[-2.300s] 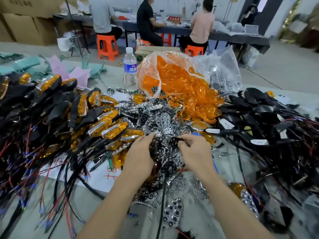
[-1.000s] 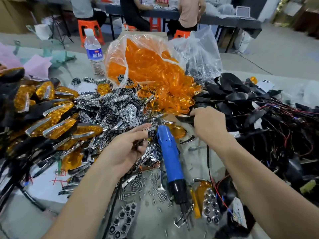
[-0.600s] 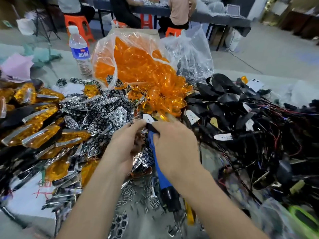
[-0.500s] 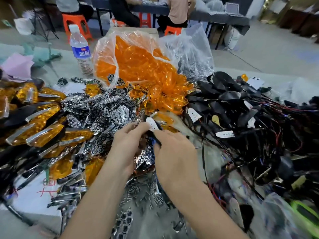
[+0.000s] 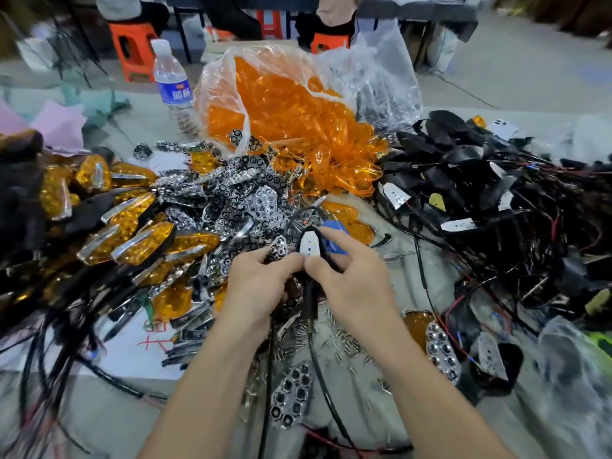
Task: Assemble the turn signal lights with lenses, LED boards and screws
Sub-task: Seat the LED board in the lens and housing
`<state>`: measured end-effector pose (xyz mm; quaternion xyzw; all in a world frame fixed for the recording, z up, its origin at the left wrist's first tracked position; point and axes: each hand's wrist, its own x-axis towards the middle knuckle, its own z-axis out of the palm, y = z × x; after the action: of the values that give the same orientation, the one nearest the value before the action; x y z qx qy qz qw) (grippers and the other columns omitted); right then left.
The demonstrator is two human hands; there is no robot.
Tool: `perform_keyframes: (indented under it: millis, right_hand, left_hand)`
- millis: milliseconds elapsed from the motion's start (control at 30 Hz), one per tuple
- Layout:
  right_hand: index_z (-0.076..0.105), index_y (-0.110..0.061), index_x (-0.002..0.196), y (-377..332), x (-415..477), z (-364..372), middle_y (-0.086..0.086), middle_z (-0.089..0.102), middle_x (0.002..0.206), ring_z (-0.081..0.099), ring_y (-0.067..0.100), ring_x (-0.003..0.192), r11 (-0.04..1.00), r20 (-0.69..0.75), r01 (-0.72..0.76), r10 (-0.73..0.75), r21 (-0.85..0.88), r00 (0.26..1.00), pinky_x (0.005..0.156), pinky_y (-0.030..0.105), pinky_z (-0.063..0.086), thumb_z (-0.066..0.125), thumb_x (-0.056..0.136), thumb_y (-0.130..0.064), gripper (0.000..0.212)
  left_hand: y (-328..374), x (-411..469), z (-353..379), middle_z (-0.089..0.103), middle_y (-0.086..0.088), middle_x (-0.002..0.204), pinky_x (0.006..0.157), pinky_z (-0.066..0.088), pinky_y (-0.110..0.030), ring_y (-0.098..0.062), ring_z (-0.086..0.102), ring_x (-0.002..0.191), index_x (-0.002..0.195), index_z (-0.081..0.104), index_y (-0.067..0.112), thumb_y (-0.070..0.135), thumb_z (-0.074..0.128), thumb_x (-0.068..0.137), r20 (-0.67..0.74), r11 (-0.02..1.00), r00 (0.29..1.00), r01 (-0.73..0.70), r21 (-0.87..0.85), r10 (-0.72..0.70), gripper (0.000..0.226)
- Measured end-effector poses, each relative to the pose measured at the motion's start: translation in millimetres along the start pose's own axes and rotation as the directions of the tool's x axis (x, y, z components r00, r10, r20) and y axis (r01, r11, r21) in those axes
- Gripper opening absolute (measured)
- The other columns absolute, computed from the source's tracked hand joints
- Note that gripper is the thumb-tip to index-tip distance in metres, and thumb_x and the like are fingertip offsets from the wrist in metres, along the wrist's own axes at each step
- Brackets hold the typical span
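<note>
Change: right hand (image 5: pixel 351 276) has come back from the heap of black wired housings (image 5: pixel 463 180) to the centre of the bench, bringing one unit. The blue-bodied electric screwdriver (image 5: pixel 335 238) now lies mostly hidden behind the hands.
Right hand: thumb and forefinger pinch the black teardrop plastic housing (image 5: pixel 323 251) at its edge; the other fingers are loosely spread.
Left hand: left hand (image 5: pixel 261 283) has curled fingers that pinch a chrome honeycomb reflector insert (image 5: pixel 277 250) and touch the near end of the housing.
Work piece location: held above the bench between both hands, with the white LED board (image 5: pixel 309 247) seated in it face up and the tip pointing away. The stem and black cable (image 5: pixel 311 306) hang down towards the person.
Reason for hold: the open face is turned towards the person, probably so the board seating can be checked and the reflector dropped straight in.
Step in hand: judged as fitting the reflector over the board. Lens and screws are not yet fitted.
Supplies: loose silver screws (image 5: pixel 341 339) lie just below the hands. The clear bag of orange lenses (image 5: pixel 281 104) is beyond them, and the finished amber lights (image 5: pixel 132 233) are stacked to the left.
Caution: the hanging cable could snag on neighbouring wires.
</note>
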<state>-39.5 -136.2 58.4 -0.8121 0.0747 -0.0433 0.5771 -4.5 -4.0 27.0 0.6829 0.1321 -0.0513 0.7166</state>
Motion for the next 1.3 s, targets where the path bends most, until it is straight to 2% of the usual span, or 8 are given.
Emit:
perform_keyframes:
  millis: [100,267,433,567,733,933,1100,1300]
  right_hand:
    - [0.066,-0.048,0.089,5.4,9.4,6.0,-0.041,0.068,0.079,0.069,-0.010,0.080,0.999,-0.026,-0.028,0.028,0.019,0.999,0.069,0.014,0.054,0.068,0.094,-0.009,0.039]
    - [0.079,-0.027,0.096,24.0,12.9,15.1,-0.019,0.072,0.073,0.064,-0.005,0.065,0.975,-0.131,-0.115,0.090,-0.191,0.987,0.059,0.010,0.044,0.070,0.092,-0.025,0.010]
    - [0.070,-0.024,0.109,27.9,-0.7,22.4,0.001,0.076,0.099,0.066,0.033,0.097,0.719,-0.122,-0.111,0.037,-0.686,0.992,0.081,0.039,0.050,0.056,0.098,-0.053,0.034]
    - [0.068,-0.036,0.128,24.7,-8.5,12.2,-0.021,0.076,0.099,0.070,0.007,0.098,0.892,-0.154,0.018,-0.097,-0.452,0.983,0.084,0.027,0.049,0.062,0.095,-0.046,0.035]
    - [0.071,-0.020,0.078,19.3,-2.7,4.4,0.003,0.070,0.066,0.068,0.017,0.061,0.996,-0.088,0.036,-0.043,-0.082,0.995,0.051,0.019,0.044,0.072,0.092,-0.027,0.016]
    - [0.066,-0.013,0.070,26.6,1.7,-11.4,0.004,0.061,0.058,0.057,0.027,0.057,0.968,-0.207,0.007,-0.061,-0.252,0.976,0.057,0.037,0.045,0.069,0.091,-0.031,0.028]
    - [0.055,-0.021,0.078,39.2,-18.7,-14.9,-0.003,0.048,0.055,0.047,0.023,0.054,0.811,-0.142,0.057,-0.171,-0.582,0.975,0.058,0.037,0.042,0.061,0.094,-0.032,0.021]
    - [0.060,-0.026,0.120,54.0,-39.8,-12.0,0.006,0.073,0.081,0.066,0.038,0.077,0.645,-0.071,0.040,-0.145,-0.764,0.987,0.063,0.039,0.039,0.054,0.099,-0.033,0.024]
  left_hand:
    - [-1.4,-6.8,-3.9,0.065,-0.004,0.064,0.049,0.035,-0.028,-0.016,0.051,0.053,0.077,0.073,0.011,0.049,0.080,0.054,0.017,0.993,0.997,-0.071,0.091,0.070,0.045]
    - [3.6,-10.0,-9.3,0.059,0.004,0.062,0.052,0.037,-0.031,-0.017,0.051,0.056,0.083,0.076,0.027,0.062,0.063,0.073,-0.066,0.995,0.998,-0.014,0.098,0.020,0.039]
    - [6.2,-15.8,-6.3,0.076,0.003,0.078,0.057,0.056,-0.024,-0.006,0.064,0.065,0.089,0.078,0.035,0.017,0.049,0.094,0.043,0.992,0.998,-0.051,0.114,0.046,0.035]
    - [2.1,-10.6,-12.5,0.078,0.013,0.087,0.077,0.061,-0.035,-0.008,0.075,0.085,0.089,0.074,0.055,0.008,0.076,0.086,-0.011,0.952,0.985,-0.162,0.259,0.170,0.047]
    - [1.7,-16.2,-11.3,0.080,0.002,0.082,0.070,0.057,-0.025,-0.010,0.075,0.074,0.083,0.080,0.037,0.001,0.082,0.080,0.160,0.975,0.969,-0.204,0.091,0.188,0.037]
    - [-0.8,-5.7,-21.6,0.070,0.030,0.108,0.085,0.041,0.000,0.019,0.058,0.090,0.114,0.073,0.050,0.024,0.081,0.084,0.173,0.645,0.928,-0.356,0.677,0.330,0.040]
    - [0.1,5.0,-5.8,0.065,0.011,0.135,0.104,0.031,-0.030,-0.015,0.047,0.127,0.120,0.075,0.033,0.038,0.086,0.080,0.367,0.374,0.875,-0.470,0.799,0.316,0.042]
    - [3.6,5.1,-15.4,0.059,0.022,0.120,0.097,0.038,-0.033,-0.008,0.048,0.112,0.092,0.065,0.043,0.042,0.086,0.077,0.280,0.508,0.922,-0.382,0.772,0.268,0.026]
